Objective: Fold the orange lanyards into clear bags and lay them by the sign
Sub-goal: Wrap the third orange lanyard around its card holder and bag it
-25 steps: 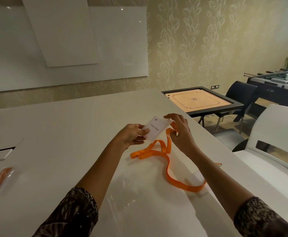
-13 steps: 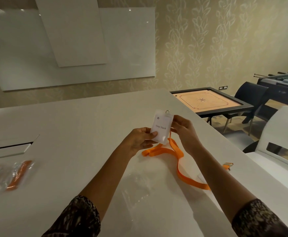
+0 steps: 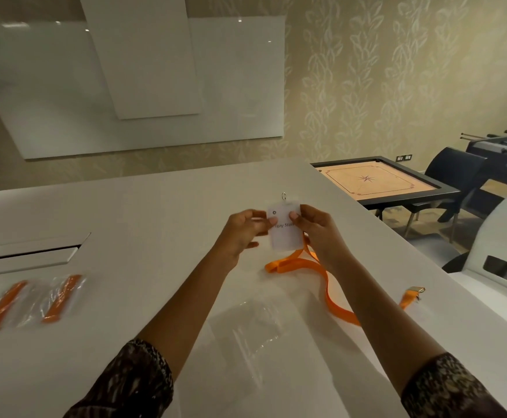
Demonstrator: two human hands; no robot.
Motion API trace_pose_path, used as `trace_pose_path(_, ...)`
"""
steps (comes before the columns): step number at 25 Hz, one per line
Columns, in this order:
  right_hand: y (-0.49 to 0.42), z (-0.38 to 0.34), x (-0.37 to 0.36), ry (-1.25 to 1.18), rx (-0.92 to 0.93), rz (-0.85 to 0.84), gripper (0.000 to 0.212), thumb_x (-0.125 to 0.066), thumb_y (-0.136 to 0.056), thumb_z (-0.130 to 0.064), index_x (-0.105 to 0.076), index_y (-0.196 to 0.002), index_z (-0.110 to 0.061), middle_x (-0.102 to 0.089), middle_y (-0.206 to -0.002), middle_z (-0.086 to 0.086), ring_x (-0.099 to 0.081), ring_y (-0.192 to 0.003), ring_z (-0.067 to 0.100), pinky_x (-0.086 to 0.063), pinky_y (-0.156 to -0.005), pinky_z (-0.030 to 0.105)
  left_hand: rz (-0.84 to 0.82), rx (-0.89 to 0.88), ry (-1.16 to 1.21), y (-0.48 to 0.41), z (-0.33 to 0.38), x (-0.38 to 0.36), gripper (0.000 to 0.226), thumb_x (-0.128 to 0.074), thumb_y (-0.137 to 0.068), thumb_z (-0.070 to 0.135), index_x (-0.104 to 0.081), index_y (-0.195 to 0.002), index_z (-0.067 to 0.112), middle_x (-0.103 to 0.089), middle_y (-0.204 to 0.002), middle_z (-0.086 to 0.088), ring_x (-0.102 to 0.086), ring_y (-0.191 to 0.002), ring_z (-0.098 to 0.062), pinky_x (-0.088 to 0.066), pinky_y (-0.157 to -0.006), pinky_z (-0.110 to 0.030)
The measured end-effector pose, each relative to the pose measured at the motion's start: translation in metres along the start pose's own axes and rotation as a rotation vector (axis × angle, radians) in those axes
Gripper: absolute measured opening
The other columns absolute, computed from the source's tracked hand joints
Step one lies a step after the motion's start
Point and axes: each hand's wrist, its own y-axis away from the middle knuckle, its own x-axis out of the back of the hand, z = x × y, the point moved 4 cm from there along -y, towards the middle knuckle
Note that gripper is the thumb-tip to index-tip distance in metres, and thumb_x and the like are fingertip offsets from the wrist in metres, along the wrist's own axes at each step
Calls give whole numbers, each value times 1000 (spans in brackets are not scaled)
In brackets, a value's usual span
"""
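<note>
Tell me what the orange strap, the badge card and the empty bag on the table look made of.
Orange strap: flat woven fabric, probably; matte, flops in soft loops.
Badge card: white paper or plastic; stiff and flat.
Empty bag: thin clear plastic film; glossy, wrinkled glints.

The only view comes from a wide-angle camera on the person's head, looking forward and down over the glossy white tabletop (image 3: pixel 125 212) toward the pale glass whiteboard (image 3: pixel 50 101). It sits near enough that print on the white name card (image 3: pixel 284 236), held mid-frame, is partly legible.
</note>
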Motion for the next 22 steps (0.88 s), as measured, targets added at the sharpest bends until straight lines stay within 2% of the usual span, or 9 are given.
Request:
trace_pose_path(3,3,-3,-8,114,-5,-47,21,-54,-95,-18,-65,-112,-12,-72,-97,-1,-70,-87,14,-58,-71,27,94,-123,-6,1,22,11,20,-71,-84,29,-69,-100,18,-74,-92,2,-69,-88,-14,-54,-76,-32)
trace_pose_path(5,7,-2,-12,163,-24,-79,21,-53,-96,-25,-66,-111,-18,-73,-96,-4,-70,-89,13,-57,-70,26,128,-137,-21,1,26,15,14,-71,-84,24,-71,-94,15,-74,-89,-2,-70,-84,-17,-56,-75,-33)
trace_pose_path(7,13,5,-12,118,-96,-85,24,-49,-97,-37,-66,-109,-27,-73,-97,-3,-70,-94,17,-59,-76,31,134,-115,-24,2,22,18,11,-72,-83,24,-72,-90,15,-75,-86,-2,-71,-80,-15,-57,-73,-31)
trace_pose_path(9,21,14,-8,-29,-213,-47,28,-44,-98,-41,-68,-104,-29,-74,-98,2,-70,-96,22,-58,-82,37,133,-96,-12,5,14,18,8,-73,-83,24,-72,-87,17,-75,-84,-1,-71,-77,-13,-57,-72,-30)
trace_pose_path(14,41,38,-3,-145,-234,-87,39,-38,-97,-6,-73,-103,-22,-73,-105,10,-69,-100,27,-58,-80,36,231,-56,40,8,0,10,12,-74,-82,22,-74,-89,13,-74,-87,-4,-70,-82,-18,-56,-68,-28)
trace_pose_path(16,47,43,-3,-171,-233,-89,36,-43,-95,-2,-72,-106,-18,-72,-106,12,-69,-100,28,-57,-80,33,286,-43,62,6,-2,10,12,-74,-81,22,-74,-90,13,-74,-86,-3,-69,-82,-18,-57,-69,-29)
trace_pose_path(20,52,52,-6,-192,-263,-100,33,-42,-95,1,-61,-122,-3,-67,-115,21,-66,-106,34,-54,-93,40,399,-34,95,7,-3,15,12,-74,-81,24,-73,-89,15,-74,-86,-3,-70,-81,-18,-57,-67,-31)
trace_pose_path(22,54,56,-8,-186,-293,-85,34,-41,-95,1,-60,-122,-1,-68,-113,19,-67,-104,33,-53,-91,40,433,-29,83,9,-7,18,12,-74,-82,25,-73,-90,16,-74,-87,-2,-70,-81,-18,-57,-67,-31)
